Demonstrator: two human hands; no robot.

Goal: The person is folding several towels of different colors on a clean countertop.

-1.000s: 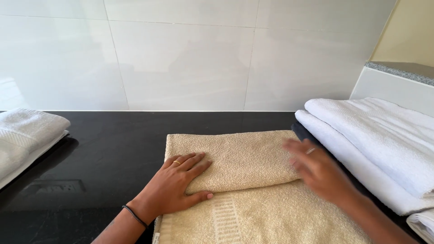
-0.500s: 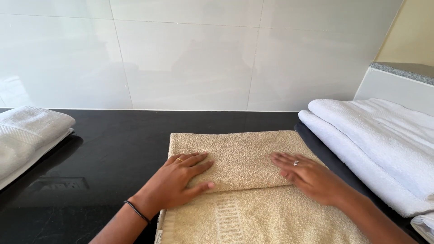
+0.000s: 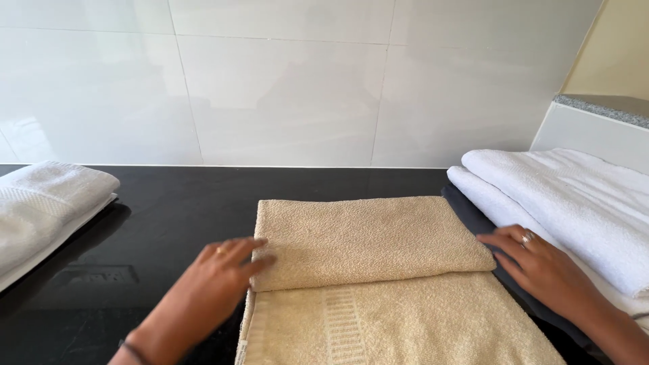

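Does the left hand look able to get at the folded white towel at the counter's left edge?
Probably yes. The left hand rests at the beige towel's left edge, and only bare black counter lies between it and the white towel.

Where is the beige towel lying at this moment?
The beige towel lies in the middle of the black counter, between the left hand and the right hand, left of the white towels.

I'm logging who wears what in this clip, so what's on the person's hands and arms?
Both forearms are bare, no sleeves. The left hand has a thin gold-coloured ring on one of its fingers and a dark thin band at the wrist. The right hand wears a silver-coloured ring. No gloves or watch show.
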